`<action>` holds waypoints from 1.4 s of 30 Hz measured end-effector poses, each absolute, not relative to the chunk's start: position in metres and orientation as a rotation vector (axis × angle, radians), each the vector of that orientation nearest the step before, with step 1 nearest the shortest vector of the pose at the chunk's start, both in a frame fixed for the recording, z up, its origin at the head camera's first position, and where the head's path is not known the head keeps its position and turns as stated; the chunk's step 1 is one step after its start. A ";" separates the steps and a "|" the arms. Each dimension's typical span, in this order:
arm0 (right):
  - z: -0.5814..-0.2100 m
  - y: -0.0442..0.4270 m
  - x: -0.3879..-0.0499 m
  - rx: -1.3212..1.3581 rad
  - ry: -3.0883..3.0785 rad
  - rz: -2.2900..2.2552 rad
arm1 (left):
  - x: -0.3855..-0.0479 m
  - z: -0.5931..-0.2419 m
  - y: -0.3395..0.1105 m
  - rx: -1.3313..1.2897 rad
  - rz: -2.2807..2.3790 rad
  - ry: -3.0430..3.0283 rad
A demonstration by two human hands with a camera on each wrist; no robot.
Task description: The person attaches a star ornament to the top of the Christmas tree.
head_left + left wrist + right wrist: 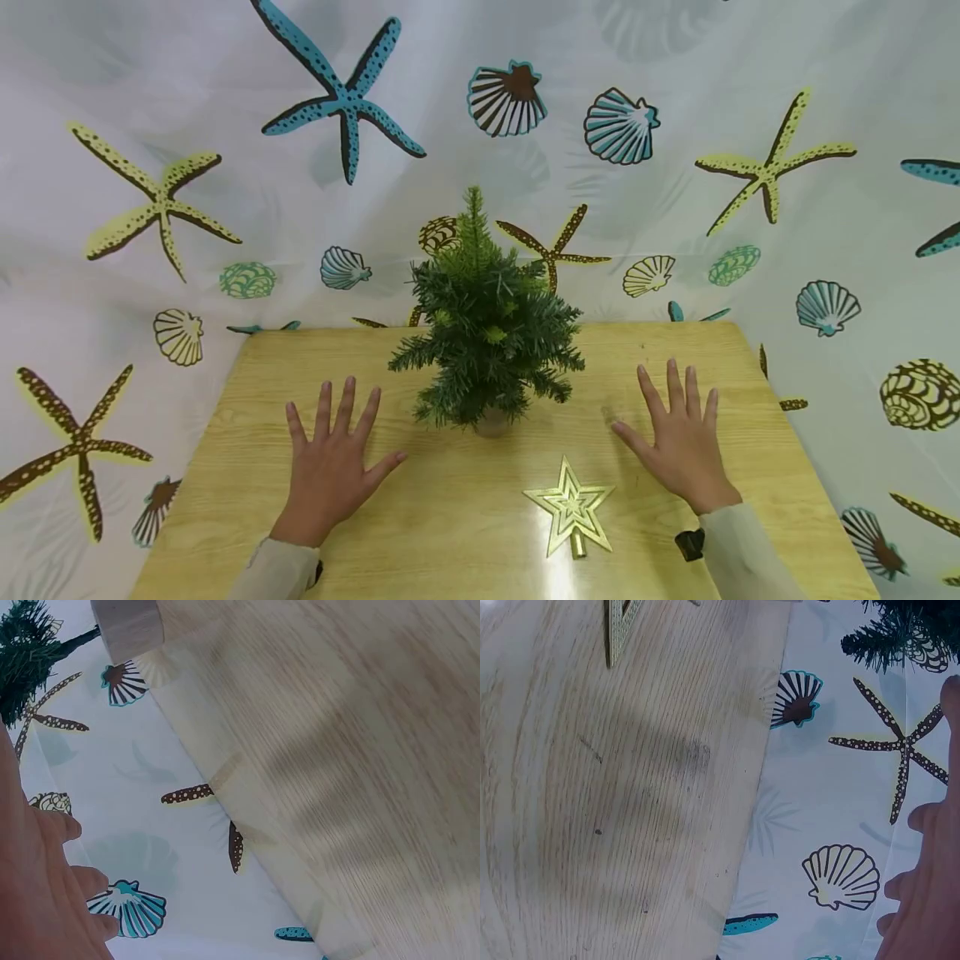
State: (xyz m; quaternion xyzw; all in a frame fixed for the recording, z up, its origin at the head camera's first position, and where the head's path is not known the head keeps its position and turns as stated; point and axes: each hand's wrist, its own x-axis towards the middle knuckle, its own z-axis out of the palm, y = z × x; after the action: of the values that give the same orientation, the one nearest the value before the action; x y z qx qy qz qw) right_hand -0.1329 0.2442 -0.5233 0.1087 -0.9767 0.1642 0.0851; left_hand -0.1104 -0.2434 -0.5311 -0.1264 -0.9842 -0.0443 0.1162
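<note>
A small artificial Christmas tree stands upright on a pale base near the middle of the table. To its left, my left hand is spread palm down, fingers straight, holding nothing. My right hand is spread the same way on the other side. Between the tree and my right hand, nearer to me, lies a gold star tree topper with a short socket at its bottom. One tip of the star shows in the right wrist view. The left wrist view catches the tree's base and some branches.
The wooden table ends just behind the tree. A white curtain printed with starfish and shells hangs around its back and sides. Dark bands sit at both wrists.
</note>
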 end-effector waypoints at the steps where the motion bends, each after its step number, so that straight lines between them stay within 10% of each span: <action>1: -0.523 0.244 -0.132 0.328 -2.901 0.507 | -0.111 -0.531 -0.243 -0.368 -0.144 -2.882; 42: -0.556 0.220 -0.092 0.069 -3.137 1.263 | -0.118 -0.451 -0.194 -0.457 -1.457 -2.383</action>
State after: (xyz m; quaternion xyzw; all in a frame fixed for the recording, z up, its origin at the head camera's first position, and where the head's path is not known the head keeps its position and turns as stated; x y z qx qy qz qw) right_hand -0.0922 0.2204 -0.5564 0.0203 -0.9208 0.3707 -0.1199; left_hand -0.1184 -0.1937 -0.4511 -0.1595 -0.8318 -0.5086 0.1548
